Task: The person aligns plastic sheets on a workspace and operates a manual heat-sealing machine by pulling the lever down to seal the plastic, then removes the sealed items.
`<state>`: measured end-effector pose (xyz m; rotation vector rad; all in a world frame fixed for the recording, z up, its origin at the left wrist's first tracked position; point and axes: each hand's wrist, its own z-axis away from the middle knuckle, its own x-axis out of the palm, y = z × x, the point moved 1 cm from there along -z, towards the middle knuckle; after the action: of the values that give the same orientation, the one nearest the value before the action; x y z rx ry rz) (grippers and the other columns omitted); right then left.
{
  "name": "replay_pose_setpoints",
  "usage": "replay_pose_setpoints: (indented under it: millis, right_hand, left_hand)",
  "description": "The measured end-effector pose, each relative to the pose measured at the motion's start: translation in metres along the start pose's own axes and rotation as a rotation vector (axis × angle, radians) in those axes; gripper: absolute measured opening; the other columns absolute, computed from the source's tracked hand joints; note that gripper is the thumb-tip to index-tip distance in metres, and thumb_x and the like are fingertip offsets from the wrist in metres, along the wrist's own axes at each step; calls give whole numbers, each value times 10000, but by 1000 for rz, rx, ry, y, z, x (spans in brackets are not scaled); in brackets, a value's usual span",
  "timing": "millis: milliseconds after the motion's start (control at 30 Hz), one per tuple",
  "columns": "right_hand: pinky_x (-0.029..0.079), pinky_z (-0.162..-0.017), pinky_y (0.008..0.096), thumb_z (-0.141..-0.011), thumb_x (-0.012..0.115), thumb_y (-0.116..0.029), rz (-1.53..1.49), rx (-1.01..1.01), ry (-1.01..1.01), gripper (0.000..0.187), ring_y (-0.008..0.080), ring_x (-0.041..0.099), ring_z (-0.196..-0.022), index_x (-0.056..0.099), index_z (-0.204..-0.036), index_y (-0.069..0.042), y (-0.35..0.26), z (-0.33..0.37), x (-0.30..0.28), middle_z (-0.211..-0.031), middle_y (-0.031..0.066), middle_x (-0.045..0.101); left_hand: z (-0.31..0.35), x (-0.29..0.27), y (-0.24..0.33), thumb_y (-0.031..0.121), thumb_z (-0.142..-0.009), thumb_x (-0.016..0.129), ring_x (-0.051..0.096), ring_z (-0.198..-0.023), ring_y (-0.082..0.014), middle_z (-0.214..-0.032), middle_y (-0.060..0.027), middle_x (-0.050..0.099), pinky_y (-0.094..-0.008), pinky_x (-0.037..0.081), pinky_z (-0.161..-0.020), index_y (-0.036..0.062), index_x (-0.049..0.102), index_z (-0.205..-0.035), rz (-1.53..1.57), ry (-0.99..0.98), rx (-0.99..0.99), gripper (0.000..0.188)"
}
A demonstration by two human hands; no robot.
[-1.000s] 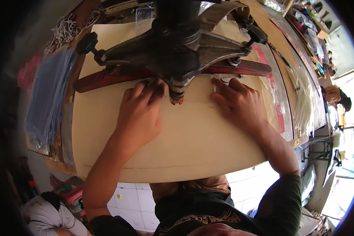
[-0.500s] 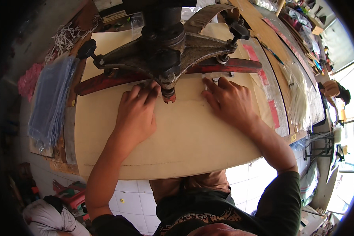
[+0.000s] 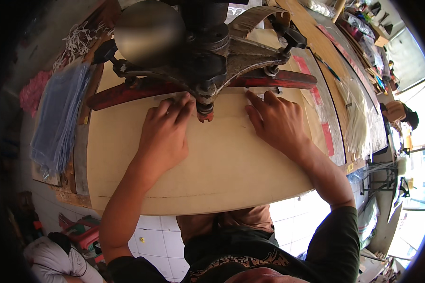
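Two hands are laid flat on a tan sheet [image 3: 208,174] that covers most of the worktop [image 3: 80,155]. The left hand [image 3: 163,137] is spread palm down, its fingertips pressed on the sheet just beside the machine's lower tip [image 3: 205,114]. The right hand [image 3: 276,120] is likewise open and flat, its fingers pointing toward the red bar [image 3: 274,80]. Nothing is gripped by either hand; the sheet is only pinned under the palms.

The sheet is judged to be thin, light and fairly stiff, like card or leatherboard, since it lies flat and its front edge overhangs the worktop without drooping. It would probably slide easily under flat pressure, so it is best steered with spread palms near the working point, as shown, and lifted by its free front edge. Whether a smaller clear piece lies under the fingertips cannot be told.

Room ahead is closed off by the dark iron machine [image 3: 208,52] and its red bar, which stand directly over the far part of the sheet; fingers are close to the tip. To the left, a stack of bluish plastic bags [image 3: 59,122] lies near the worktop edge. To the right, clear bags [image 3: 359,122] lie along a neighbouring board. Open room is found only toward the body, at the curved front edge.
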<state>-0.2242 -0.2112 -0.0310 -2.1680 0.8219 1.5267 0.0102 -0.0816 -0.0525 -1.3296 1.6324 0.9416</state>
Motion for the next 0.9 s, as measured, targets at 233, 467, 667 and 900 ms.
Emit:
replay_pose_setpoints:
  millis: [233,467,667,900]
  right_hand:
    - [533,-541,410,-965,630,-284,-21,0,16,319,279,679,-624,705,-1244,-149,0,0,2,-826,80,647]
    - [541,-544,406,-969,620,-309,-15,4,-8,324,282,695,-652,701,-1226,-129,-1,-1,2,-852,96,662]
    - [537,-543,409,-965,631,-288,-25,8,13,316,281,685,-632,711,-1231,-138,-1,-1,3,-827,82,653]
    - [556,-547,409,-974,608,-314,-20,13,-21,332,281,708,-656,705,-1219,-113,-2,-2,1,-864,100,682]
  left_hand:
    - [-1,0,1,14,-727,603,512,-1244,-366,-1303,-216,590,-477,436,-1018,-59,612,-1173,53,-20,-11,452]
    - [0,0,1,11,-768,601,559,-1135,-283,-1396,-149,593,-410,456,-880,-21,600,-1296,11,6,-2,529]
    - [0,0,1,16,-773,597,559,-1142,-287,-1393,-156,594,-416,460,-889,-26,604,-1281,3,2,-3,510]
    - [0,0,1,32,-771,606,555,-1156,-285,-1389,-152,597,-425,462,-894,-30,607,-1273,0,-11,-13,506]
